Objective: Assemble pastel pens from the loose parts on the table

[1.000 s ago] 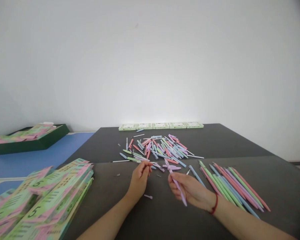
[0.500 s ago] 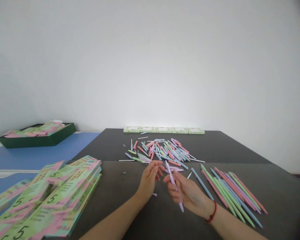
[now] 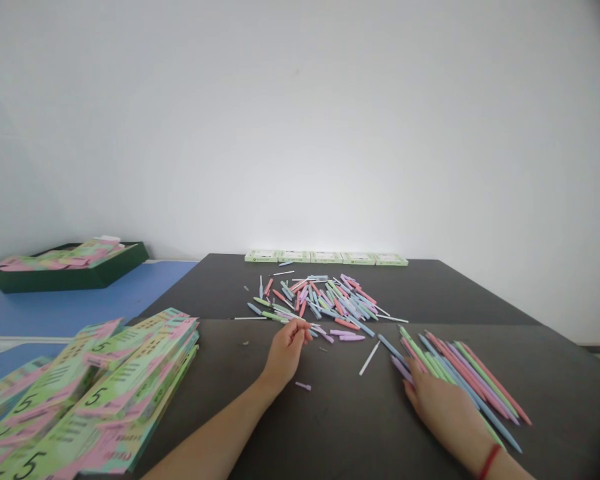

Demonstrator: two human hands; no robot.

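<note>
My right hand (image 3: pixel 443 408) lies low over the left side of a row of pastel pens (image 3: pixel 473 380), its fingers closed around a purple pen (image 3: pixel 403 369). Part of that pen is hidden under the fingers. Beside it rests a blue pen (image 3: pixel 391 349). My left hand (image 3: pixel 284 350) hovers at the near edge of a pile of pen parts (image 3: pixel 330 300), fingers curled together; whether anything is in them is hidden. A small purple pen piece (image 3: pixel 303 386) lies on the table in front of it. Between my hands is a white refill (image 3: pixel 369 358).
Stacks of green-and-pink printed packs (image 3: pixel 130 373) cover the left front. Behind them a dark green tray (image 3: pixel 70 279) of similar packs stands on a blue surface (image 3: pixel 170 280). A row of flat boxes (image 3: pixel 326 257) lines the far edge of the black table (image 3: pixel 220 413).
My right hand has carried the purple pen right and down to the row of pens. My left hand has drawn slightly left, its fingers curling in. The white refill is now fully visible.
</note>
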